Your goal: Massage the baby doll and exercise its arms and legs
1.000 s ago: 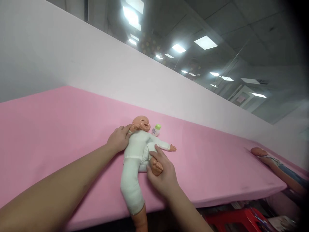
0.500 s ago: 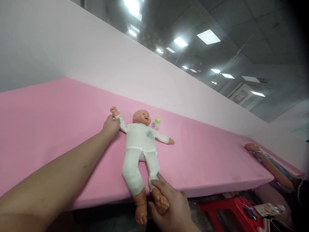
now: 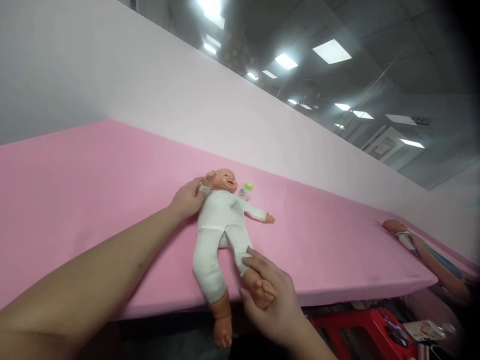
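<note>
While the doll (image 3: 221,210) lies face up, we hold it by an arm and a leg

As it rests on the pink padded surface (image 3: 322,250), its feet reach past the near edge. Our left hand (image 3: 188,197) has its fingers closed around the folded arm, beside the head; we cannot tell where that thumb sits. Our right hand (image 3: 277,300) holds the other side's lower leg and foot, fingers above and thumb below. We see a small green-capped bottle (image 3: 246,191) just beside the doll's head, and a white wall (image 3: 168,100) behind. Well apart, at the far right, another person's arm (image 3: 437,262) reaches to a second doll (image 3: 395,226), above a red stool (image 3: 356,320).
</note>
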Available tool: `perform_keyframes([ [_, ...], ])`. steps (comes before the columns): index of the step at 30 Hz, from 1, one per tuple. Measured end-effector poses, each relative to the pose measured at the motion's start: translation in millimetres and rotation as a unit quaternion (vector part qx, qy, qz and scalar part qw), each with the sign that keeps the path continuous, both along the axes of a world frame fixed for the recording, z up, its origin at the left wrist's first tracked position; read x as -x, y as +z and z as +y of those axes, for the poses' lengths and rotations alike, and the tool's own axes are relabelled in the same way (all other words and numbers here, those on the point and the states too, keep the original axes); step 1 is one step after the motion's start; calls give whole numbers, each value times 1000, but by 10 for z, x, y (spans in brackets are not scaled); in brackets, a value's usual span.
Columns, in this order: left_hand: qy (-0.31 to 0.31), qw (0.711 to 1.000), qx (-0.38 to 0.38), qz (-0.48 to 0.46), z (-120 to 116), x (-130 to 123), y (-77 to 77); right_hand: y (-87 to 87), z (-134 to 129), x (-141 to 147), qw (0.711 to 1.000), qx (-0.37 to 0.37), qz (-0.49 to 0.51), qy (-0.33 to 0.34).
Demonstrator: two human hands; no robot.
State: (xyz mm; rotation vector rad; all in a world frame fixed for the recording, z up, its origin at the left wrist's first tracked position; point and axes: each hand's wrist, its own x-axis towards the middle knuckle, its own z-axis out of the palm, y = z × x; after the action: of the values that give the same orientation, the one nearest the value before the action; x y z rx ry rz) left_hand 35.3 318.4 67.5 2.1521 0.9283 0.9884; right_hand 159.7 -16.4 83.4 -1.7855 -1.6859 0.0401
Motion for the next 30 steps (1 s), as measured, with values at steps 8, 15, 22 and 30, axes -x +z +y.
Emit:
perform_keyframes([
  [8,-67,976,-128,164,-210,-96,77,269,704,-172,998,-49,-26,-4],
  [15,-60,974,-130,174,-175,-88,65,80,1191,-246,1000,-11,17,-3],
  [22,-43,975,-135,172,-142,-123,-9,-8,1309,-254,1000,-16,26,0],
  [30,-17,994,-64,87,-87,-56,25,7,1060,-247,998,-51,16,15],
])
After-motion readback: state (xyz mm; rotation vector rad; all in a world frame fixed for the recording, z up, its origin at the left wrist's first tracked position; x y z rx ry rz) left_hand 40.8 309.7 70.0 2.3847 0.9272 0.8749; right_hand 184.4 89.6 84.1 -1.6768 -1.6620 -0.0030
